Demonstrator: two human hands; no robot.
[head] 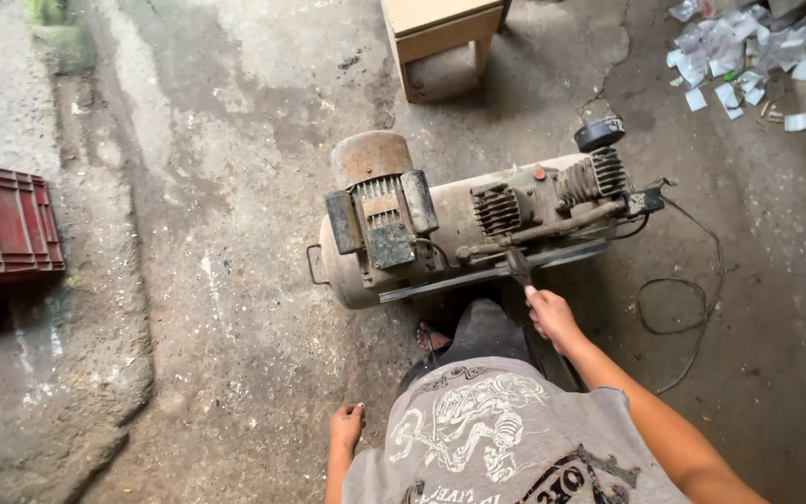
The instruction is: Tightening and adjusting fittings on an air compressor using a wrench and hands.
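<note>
Rough, stained concrete floor (216,280) fills the head view, cracked and dusty. At its centre lies an old air compressor (459,229), a rusty cylindrical tank on its side carrying an electric motor (382,219) at the left end and a finned pump (552,191) toward the right. Your right hand (552,317) is closed around the handle of a dark tool (519,266) whose tip rests against the metal rail along the tank's near edge. Your left hand (347,427) hangs low beside you, loosely curled, holding nothing.

Judging by its steel bulk, the compressor will be heavy, rigid and grimy, perhaps oily; the small loop handle (312,264) at the motor end looks like the soundest grip.

A black cable (678,308) trails on the floor to the right. A red plastic crate (2,224) sits far left, a wooden stool (440,33) above, scattered paper scraps (734,51) at top right.
</note>
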